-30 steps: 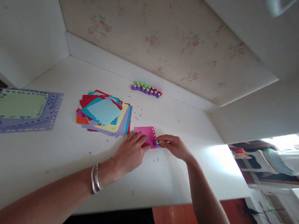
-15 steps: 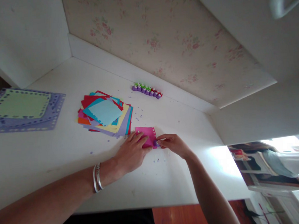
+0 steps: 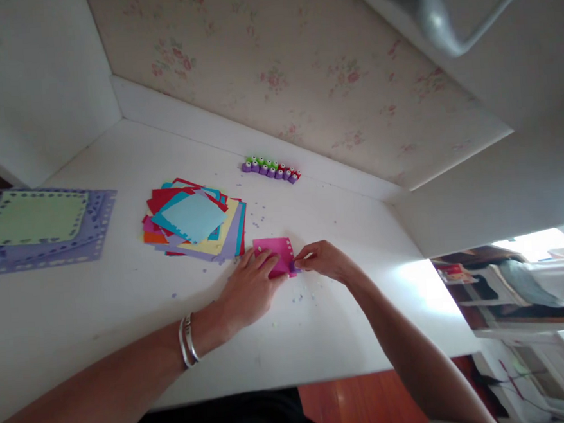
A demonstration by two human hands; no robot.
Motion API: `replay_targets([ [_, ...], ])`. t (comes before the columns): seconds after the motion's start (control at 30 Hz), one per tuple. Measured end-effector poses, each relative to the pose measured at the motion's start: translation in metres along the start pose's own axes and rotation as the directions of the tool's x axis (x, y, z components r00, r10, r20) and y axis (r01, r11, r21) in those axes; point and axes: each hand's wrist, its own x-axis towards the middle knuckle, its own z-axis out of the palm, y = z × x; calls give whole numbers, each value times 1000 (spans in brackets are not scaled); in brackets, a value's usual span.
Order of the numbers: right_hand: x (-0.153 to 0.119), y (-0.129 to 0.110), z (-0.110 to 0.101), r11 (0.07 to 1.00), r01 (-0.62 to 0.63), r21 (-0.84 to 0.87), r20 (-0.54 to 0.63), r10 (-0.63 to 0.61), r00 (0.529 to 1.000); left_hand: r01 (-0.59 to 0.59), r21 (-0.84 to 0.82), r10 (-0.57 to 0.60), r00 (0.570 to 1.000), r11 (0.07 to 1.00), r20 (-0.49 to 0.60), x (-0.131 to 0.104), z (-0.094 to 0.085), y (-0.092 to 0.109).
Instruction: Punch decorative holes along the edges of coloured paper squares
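- The right hand (image 3: 321, 259) has its grip narrow, thumb and fingertips pinched on a small purple punch (image 3: 293, 267), partly hidden by the fingers.
- That punch sits at the right edge of the pink sheet (image 3: 279, 245), near its lower corner.
- Pale holes run down the sheet's right edge above the punch; another shows near its upper left.
- The left hand (image 3: 249, 288) lies with fingers spread and grip wide, pressing the sheet on the tabletop (image 3: 340, 349).
- Two silver bands (image 3: 189, 342) circle the left wrist; one bears dark marks, too small to read.
- Tiny bits (image 3: 298, 298) lie scattered just below the sheet.
- Left of the sheet, a paper pile (image 3: 194, 216) fans out, pale blue on top.
- Behind, against the wall's base, stands a punch row (image 3: 271, 171): purple in front, green and red behind.
- Far left, a green sheet (image 3: 31, 217) with punched edges overlaps purple sheets (image 3: 89, 246).
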Motion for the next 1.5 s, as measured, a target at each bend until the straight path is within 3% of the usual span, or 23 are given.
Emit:
replay_targets([
  [0.13,1,1,2,1000,13,-9,-1,-13,1000,-13,15,13,1000,1000,4,0,3,-1],
  [0.43,-2,6,-17,989,15,149,188,-43,981,-5,43,6,1000,999,-11,-1,5,-1],
  [0.7,-15,15,-40,999,41,-18,200,-37,979,9,36,-10,1000,999,12,-1,5,-1],
  [0.9,-22,27,-51,989,-27,-148,19,30,999,37,58,-36,999,998,-6,1,1,2],
  [1.07,-22,39,-43,974,135,-184,-24,-142,990,88,53,-87,996,995,-32,3,-3,6],
  [1.17,-16,46,-45,959,146,-243,-126,-180,975,96,52,-94,995,994,-39,3,-3,7],
  [1.33,-1,67,-72,954,6,-301,-334,-111,936,96,45,-95,995,994,-33,4,-2,6],
  [1.5,20,92,-99,931,-50,-362,-389,-103,916,97,38,-96,995,995,-35,5,-3,6],
])
